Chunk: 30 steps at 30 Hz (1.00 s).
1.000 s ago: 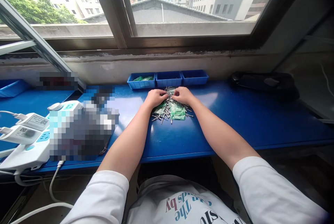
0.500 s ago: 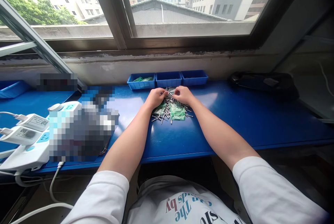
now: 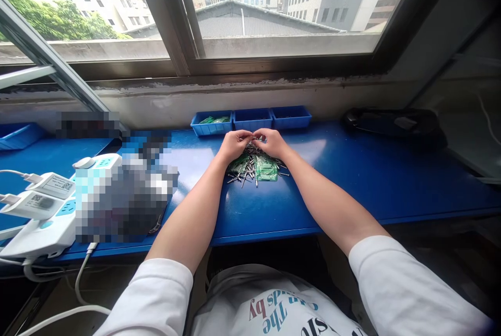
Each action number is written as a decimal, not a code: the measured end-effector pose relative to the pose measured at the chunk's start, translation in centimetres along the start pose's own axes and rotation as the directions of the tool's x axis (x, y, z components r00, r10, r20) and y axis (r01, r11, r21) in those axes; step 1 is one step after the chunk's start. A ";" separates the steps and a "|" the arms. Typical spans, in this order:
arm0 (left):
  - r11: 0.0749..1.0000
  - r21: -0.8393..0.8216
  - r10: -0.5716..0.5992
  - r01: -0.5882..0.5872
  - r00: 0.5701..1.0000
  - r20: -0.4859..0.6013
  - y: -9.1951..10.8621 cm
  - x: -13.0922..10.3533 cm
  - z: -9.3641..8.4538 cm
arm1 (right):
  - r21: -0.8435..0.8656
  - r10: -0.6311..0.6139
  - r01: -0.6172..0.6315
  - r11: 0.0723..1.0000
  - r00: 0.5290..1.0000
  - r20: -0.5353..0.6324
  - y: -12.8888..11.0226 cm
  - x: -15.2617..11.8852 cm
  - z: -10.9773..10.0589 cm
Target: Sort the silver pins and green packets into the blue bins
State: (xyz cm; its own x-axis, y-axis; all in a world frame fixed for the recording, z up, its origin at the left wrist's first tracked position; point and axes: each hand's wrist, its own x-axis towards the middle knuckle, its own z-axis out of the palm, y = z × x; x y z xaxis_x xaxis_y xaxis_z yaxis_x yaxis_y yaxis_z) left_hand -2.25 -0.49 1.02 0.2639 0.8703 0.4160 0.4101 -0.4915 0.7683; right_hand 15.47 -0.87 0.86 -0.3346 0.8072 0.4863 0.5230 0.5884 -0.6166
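Note:
A heap of small metal rods or screws lies on the blue tabletop, mixed with green-tinted clear packets. Over the far side of the heap, my left hand has its thumb and fingers drawn together. My right hand faces it in a similar pinch, and the fingertips of both hands meet or nearly meet. Whatever sits between the fingertips is too small and too hidden to name.
Behind the heap stand a blue bin with green packets and two more blue bins. A white power strip with plugged-in chargers is at the left, beside a blurred-out area. A dark case rests at the back right.
My right hand has moved left and my left hand's fingers have reached inward, so their fingertips now come together above the heap. Before, a gap lay between them.

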 end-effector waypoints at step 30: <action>0.947 0.294 0.137 -0.127 0.991 -0.011 -0.2 -0.1 0.1 | 0.083 0.135 -0.134 0.987 0.991 -0.007 0.2 0.4 0.2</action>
State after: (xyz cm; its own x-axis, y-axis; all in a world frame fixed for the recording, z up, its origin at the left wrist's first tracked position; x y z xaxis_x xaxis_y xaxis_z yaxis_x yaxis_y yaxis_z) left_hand -2.29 -0.45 0.81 0.3078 0.7952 0.5224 0.6117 -0.5860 0.5315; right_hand 15.32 -0.44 0.79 -0.2552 0.8789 0.4030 0.4960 0.4768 -0.7257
